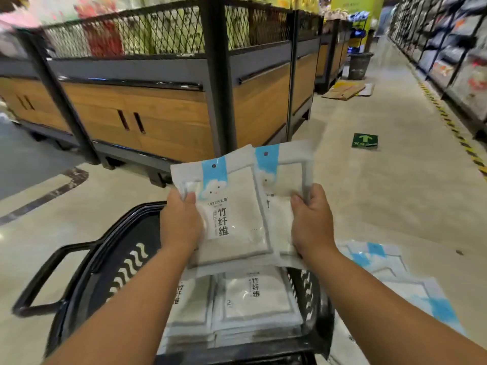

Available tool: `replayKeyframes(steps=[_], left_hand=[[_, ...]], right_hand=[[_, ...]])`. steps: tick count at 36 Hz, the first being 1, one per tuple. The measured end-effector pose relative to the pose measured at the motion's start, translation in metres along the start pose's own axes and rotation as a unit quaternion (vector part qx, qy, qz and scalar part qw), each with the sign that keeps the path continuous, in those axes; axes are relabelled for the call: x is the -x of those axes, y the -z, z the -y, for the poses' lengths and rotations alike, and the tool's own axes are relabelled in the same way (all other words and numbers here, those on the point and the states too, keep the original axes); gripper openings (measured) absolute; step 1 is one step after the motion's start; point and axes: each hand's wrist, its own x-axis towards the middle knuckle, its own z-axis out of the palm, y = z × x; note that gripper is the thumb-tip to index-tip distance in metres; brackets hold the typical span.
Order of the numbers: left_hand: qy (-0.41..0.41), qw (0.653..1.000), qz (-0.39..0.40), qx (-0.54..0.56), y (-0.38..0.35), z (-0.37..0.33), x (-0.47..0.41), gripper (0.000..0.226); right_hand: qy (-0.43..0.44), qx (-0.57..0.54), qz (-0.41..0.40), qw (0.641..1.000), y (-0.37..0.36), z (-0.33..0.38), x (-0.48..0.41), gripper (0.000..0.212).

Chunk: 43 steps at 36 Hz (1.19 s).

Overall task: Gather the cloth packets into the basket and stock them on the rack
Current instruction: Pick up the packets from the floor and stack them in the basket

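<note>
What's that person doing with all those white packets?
A person holds a few cloth packets over a black basket, with the left hand and right hand each gripping a side. More packets lie stacked inside the basket, and loose packets lie on the floor to its right.

White-blue cloth packets (237, 206) held above black basket (126, 248); more stacked inside.
</note>
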Motion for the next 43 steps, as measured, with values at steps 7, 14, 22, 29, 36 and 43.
replayKeyframes(steps=[7, 14, 22, 29, 36, 43], left_hand=[[0.064, 0.995, 0.012, -0.072, 0.011, 0.067, -0.003, 0.026], [0.079, 0.979, 0.084, -0.17, 0.017, 0.126, -0.005, 0.025], [0.101, 0.948, 0.17, -0.248, 0.008, 0.167, -0.009, 0.032], [0.137, 0.909, 0.19, -0.345, 0.0, 0.168, -0.007, 0.066], [0.019, 0.764, 0.512, -0.392, -0.03, 0.142, -0.006, 0.104], [0.01, 0.736, 0.534, -0.416, -0.025, 0.173, 0.012, 0.112]], right_hand=[[-0.047, 0.038, 0.065, 0.996, -0.047, -0.025, 0.015, 0.014], [-0.152, 0.182, 0.13, 0.963, -0.054, -0.079, 0.028, 0.005], [-0.206, 0.44, 0.224, 0.845, -0.058, -0.116, 0.026, 0.043], [-0.152, 0.564, 0.262, 0.768, -0.054, -0.119, 0.03, 0.071], [-0.108, 0.58, 0.485, 0.645, -0.059, -0.122, 0.036, 0.093], [-0.132, 0.592, 0.501, 0.617, -0.055, -0.128, 0.034, 0.1]])
